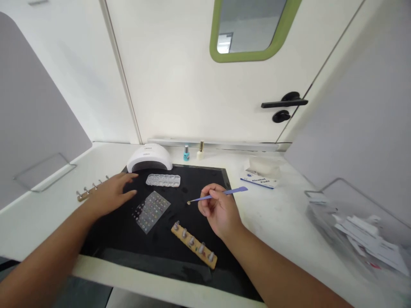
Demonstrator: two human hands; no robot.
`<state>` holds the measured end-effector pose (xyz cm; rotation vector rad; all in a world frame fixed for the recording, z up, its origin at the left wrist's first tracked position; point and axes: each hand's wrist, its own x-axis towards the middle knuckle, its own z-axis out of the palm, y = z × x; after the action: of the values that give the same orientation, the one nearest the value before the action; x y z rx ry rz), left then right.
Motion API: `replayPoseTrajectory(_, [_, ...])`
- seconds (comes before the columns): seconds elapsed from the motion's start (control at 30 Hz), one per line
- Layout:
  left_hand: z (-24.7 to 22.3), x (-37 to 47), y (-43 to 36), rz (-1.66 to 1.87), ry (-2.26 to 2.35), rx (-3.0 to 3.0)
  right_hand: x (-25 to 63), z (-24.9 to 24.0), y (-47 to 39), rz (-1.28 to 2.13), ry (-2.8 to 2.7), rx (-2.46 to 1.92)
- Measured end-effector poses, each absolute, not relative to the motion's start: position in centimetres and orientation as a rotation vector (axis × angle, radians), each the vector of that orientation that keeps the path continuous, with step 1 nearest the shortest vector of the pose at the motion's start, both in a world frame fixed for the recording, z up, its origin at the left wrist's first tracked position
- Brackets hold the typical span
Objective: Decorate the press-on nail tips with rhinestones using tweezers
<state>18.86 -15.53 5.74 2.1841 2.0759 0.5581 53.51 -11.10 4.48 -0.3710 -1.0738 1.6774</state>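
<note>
My right hand [219, 209] is closed around purple tweezers [231, 191] over the right part of the black mat [128, 239]. At the tweezers' tip is a small gold-coloured piece [189, 202]. My left hand [114, 192] hovers over the mat's left edge, fingers apart and nothing held. To its right lies a clear sheet of small stickers [151, 212]. Beyond the sheet sits a clear compartment case [163, 180]. Near the mat's front, below my right hand, a wooden strip [193, 246] carries several nail tips on stands.
A white lamp [150, 157] stands at the back left, with blue [186, 153] and cream [200, 152] bottles beside it. Another strip with pegs [84, 196] is left of my left hand. An alcohol pads box [258, 179] and a bag of packets [369, 239] lie right.
</note>
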Motion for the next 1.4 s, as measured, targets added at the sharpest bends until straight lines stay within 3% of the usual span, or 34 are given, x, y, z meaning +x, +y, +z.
replayPoseTrajectory(0.23, [6.6,24.8,-8.4,0.312,1.982,2.273,53.3,5.7,-11.4,1.654,-1.022,-0.484])
replayPoseTrajectory(0.87, [7.4,32.9,-6.1,0.279,1.752,2.403,53.1,6.9,-11.3,1.592,-0.966,-0.638])
replayPoseTrajectory(1.2, [9.3,29.9,-9.2,0.572,1.527,2.368,52.4,6.9,-11.7,1.594,-1.023,-0.656])
replayPoseTrajectory(1.4, [10.0,27.3,-13.3,0.310,1.059,2.351,52.1,7.5,-12.3,1.608,-1.047,-0.661])
